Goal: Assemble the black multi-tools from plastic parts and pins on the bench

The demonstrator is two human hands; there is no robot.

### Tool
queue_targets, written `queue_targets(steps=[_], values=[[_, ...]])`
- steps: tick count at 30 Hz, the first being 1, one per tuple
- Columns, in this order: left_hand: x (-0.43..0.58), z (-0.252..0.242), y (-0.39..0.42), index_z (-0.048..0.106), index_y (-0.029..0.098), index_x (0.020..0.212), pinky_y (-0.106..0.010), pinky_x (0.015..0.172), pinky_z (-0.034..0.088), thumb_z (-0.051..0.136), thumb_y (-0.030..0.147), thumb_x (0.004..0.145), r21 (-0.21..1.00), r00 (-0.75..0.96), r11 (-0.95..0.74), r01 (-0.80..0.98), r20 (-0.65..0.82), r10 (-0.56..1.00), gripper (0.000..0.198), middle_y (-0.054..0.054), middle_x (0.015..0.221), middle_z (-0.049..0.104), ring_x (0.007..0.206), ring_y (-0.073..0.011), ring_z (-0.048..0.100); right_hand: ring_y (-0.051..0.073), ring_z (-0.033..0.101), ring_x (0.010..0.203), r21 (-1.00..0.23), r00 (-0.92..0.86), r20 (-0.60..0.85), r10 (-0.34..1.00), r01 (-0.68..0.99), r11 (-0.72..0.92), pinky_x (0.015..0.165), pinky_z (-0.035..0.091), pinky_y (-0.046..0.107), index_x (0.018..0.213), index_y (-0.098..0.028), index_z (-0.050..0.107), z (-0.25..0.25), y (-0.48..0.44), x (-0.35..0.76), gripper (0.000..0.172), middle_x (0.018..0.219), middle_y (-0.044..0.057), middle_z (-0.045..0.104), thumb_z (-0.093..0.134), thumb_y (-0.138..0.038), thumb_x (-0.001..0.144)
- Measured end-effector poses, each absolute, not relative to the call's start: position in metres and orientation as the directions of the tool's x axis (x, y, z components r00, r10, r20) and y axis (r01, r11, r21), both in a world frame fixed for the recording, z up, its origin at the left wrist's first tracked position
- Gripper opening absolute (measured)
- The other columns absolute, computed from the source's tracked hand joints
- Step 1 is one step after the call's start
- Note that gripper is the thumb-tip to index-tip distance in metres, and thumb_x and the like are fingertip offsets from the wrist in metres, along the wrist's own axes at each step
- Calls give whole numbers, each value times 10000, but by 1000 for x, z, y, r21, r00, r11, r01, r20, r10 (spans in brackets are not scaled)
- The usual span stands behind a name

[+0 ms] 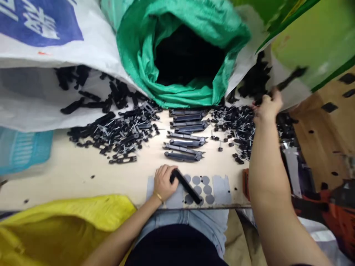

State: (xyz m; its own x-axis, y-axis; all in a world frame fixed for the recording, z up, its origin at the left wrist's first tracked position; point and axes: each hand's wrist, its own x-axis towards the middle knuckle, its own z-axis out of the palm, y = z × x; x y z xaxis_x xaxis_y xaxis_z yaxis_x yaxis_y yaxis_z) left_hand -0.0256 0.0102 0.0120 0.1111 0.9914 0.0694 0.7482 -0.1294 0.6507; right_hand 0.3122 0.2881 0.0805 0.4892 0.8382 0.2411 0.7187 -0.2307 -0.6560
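My left hand point(165, 181) is closed around one end of a slim black plastic bar point(188, 186), which slants down to the right over the table's front edge. My right hand point(268, 106) is stretched out to the mouth of the right-hand bag, slightly blurred by motion. A long black plastic part point(292, 77) sticks out from its fingers. Behind my left hand, several folded black tool-like pieces point(184, 156) lie stacked in a row. Small black and metal parts point(240, 127) are heaped just below my right hand.
A green sack point(133, 55) with a dark opening stands at the back centre. A white bag point(91, 44) spills black parts point(122, 127) at left. Beside it is a blue basket point(30, 149). Grey discs point(207, 189) mark the front edge; a yellow bag point(111, 210) hangs below.
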Motion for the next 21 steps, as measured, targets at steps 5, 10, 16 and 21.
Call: queue_targets(steps=[5, 10, 16, 21], values=[[-27, 10, 11, 575, 185, 1022, -344, 777, 401, 531, 164, 722, 646, 98, -116, 755, 63, 993, 304, -46, 877, 573, 867, -218, 526, 51, 591, 694, -981, 368, -146, 918, -170, -88, 622, 445, 221, 1318, -380, 293, 98, 149, 243, 586, 1182, 59, 555, 496, -187, 803], [-33, 13, 5, 513, 150, 1138, -353, 802, 403, 522, 152, 712, 649, 87, -115, 752, 76, 993, 426, -66, 914, 553, 884, -222, 517, 93, 594, 576, -889, 157, -373, 915, -341, -304, 498, 454, 212, 957, -280, 551, 92, 39, 219, 373, 878, -18, 628, 707, -251, 620], [-21, 34, 6, 521, 235, 1149, -504, 1033, 239, 646, 228, 713, 419, 704, -684, 598, 134, 698, 454, -110, 1248, 482, 1213, -286, 403, 91, 506, 397, -796, 92, -534, 841, -391, -463, 330, 372, 198, 662, -189, 531, 76, 4, 206, 276, 587, -30, 594, 715, -386, 605], [-9, 54, 19, 534, 179, 908, -365, 872, 436, 646, 211, 766, 425, 681, -584, 691, -115, 723, 184, -61, 860, 627, 871, -211, 604, 106, 627, 623, -836, 239, -468, 851, -432, -338, 565, 519, 192, 658, -158, 585, 72, -1, 173, 219, 700, 23, 673, 711, -331, 612]])
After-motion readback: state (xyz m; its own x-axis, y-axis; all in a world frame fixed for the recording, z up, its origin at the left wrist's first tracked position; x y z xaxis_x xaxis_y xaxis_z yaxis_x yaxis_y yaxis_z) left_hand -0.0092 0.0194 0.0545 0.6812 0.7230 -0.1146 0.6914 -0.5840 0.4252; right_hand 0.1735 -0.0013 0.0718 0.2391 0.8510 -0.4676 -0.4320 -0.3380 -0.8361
